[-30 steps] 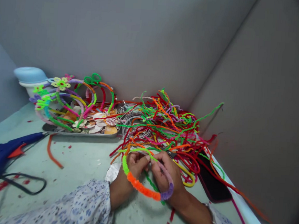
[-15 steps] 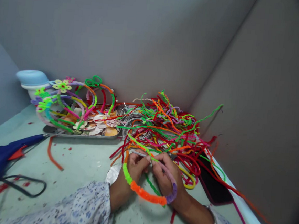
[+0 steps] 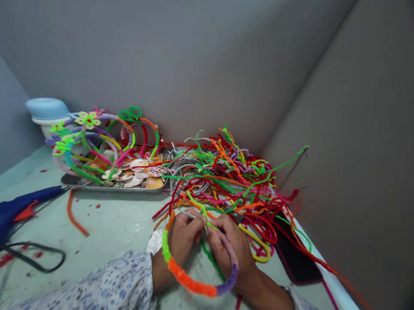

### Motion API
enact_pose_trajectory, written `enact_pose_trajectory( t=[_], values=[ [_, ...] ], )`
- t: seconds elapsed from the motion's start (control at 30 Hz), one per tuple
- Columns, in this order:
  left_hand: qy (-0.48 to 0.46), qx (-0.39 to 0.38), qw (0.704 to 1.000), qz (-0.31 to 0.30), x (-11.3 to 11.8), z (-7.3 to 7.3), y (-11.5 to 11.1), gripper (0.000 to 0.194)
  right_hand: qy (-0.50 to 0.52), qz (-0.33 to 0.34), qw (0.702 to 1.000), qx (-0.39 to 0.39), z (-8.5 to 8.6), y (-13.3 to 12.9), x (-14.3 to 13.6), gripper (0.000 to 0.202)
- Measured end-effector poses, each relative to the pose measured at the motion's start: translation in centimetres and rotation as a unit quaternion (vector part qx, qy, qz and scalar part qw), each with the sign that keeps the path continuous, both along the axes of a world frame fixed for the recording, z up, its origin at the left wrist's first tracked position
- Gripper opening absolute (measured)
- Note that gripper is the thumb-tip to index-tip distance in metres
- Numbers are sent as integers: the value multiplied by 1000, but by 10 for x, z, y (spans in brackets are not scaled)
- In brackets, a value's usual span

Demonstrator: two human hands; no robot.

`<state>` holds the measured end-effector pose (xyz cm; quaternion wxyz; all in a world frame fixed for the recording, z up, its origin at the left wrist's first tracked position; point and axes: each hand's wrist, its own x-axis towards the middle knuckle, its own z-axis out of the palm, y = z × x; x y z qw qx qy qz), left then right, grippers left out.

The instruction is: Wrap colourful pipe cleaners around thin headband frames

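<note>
A headband wrapped in lime, orange, purple and lilac pipe cleaner curves below both hands. Its bare grey stretch shows near my left hand, whose closed thumb and fingers grip the band. My right hand is closed too, pinching the lilac side where a lime-green pipe cleaner crosses the band. That pipe cleaner's free end sticks up and to the left, away from the fingertips. The fingertips of both hands nearly meet, and the exact pinch points are partly hidden.
Behind the hands lies a tangled pile of pipe cleaners beside bare metal hoops. A tray holds round pieces and finished flower headbands. A blue glue gun lies left, a dark phone right, near a jug.
The headband's loop has swung slightly left and downward. The lime pipe cleaner's free end has shifted right and stands steeper. Both hands keep their grips.
</note>
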<state>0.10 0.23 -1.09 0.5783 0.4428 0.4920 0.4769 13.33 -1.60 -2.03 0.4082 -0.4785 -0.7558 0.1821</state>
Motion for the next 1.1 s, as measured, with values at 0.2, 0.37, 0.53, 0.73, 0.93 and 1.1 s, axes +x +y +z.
enact_pose_trajectory(
  t=[0.2,0.37,0.53,0.73,0.93,1.1],
  values=[
    [7,-2,1000,-16,-1,0,3,19,19,-30,999,-37,-1,2,0,8],
    [2,27,999,-26,-1,-6,4,26,75,-58,989,-115,1,5,-1,10],
    [9,12,1000,-11,0,-6,5,24,57,-55,992,-103,1,4,-1,10],
    [17,-19,1000,18,3,2,4,19,2,-41,998,-47,0,0,1,8],
    [60,-17,998,33,2,1,3,17,-20,-9,1000,-4,1,1,1,8],
    [-6,9,1000,-14,1,4,1,22,21,-38,998,-45,2,1,-1,6]
  ],
)
